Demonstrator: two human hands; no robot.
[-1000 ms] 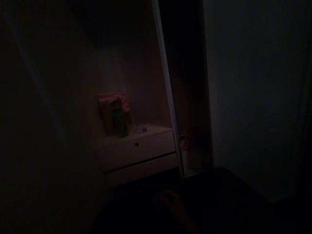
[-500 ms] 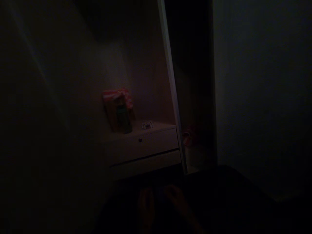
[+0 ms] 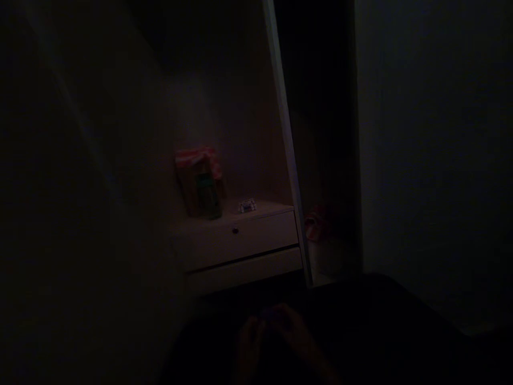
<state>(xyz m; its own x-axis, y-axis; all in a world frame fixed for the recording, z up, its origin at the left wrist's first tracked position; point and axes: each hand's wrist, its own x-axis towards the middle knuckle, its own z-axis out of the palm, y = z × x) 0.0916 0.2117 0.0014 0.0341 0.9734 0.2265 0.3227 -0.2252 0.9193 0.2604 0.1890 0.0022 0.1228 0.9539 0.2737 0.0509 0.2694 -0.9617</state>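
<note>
Left hand point(image 3: 250, 339) and right hand point(image 3: 289, 323) sit close together below the pale two-drawer cabinet point(image 3: 240, 240). Finger spacing on both: cannot be determined, too dark.

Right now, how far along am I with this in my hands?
Nothing looks clearly done: the green bottle stands untouched on the drawer unit. Left hand and right hand are close together at a small bluish thing, seemingly held. It's too dark to judge what's left.
</note>
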